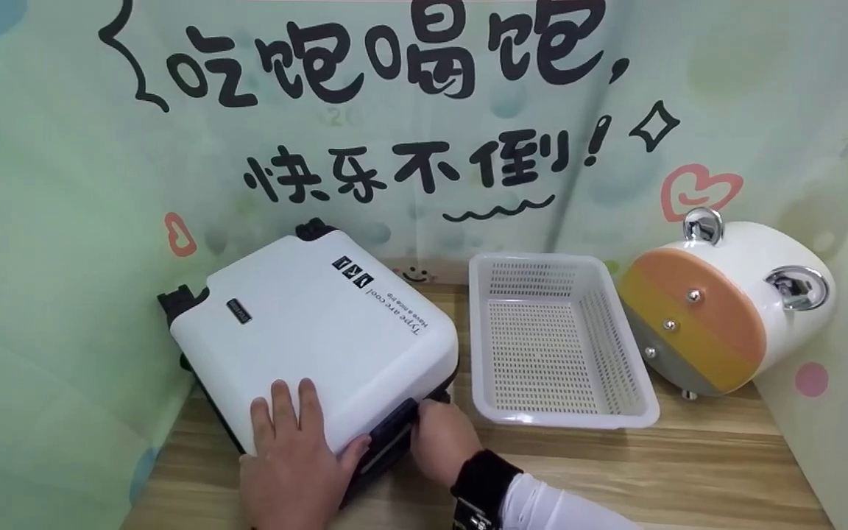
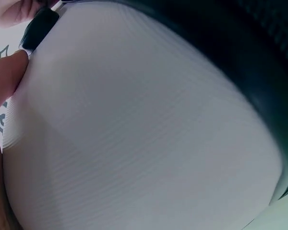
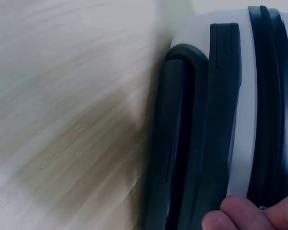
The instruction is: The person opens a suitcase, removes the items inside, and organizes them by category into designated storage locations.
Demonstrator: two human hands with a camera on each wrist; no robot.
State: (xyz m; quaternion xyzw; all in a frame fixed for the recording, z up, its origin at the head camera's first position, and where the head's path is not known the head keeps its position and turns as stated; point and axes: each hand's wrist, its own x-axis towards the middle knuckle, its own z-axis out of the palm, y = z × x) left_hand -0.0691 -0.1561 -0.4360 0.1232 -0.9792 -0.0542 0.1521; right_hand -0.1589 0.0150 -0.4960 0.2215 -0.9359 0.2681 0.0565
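Observation:
A small white suitcase (image 1: 321, 316) with black trim lies flat on the wooden table, wheels toward the back left. My left hand (image 1: 291, 460) rests on its lid at the front edge, fingers spread and straight. At the front right side, my right hand (image 1: 444, 442) has its fingers curled at the zipper seam. The right wrist view shows the black zipper (image 3: 273, 105) running along the side, and the thumb and fingers pinching a small metal zipper pull (image 3: 262, 208), mostly hidden by them. Beside the zipper is the black carry handle (image 3: 223, 115).
A white plastic basket (image 1: 564, 419) with perforated walls stands right of the suitcase on the table (image 1: 689, 464). Further right is a white drum-shaped object (image 1: 792, 338) with a striped orange, yellow and grey face and chrome fittings. A printed cloth (image 1: 409, 243) hangs behind.

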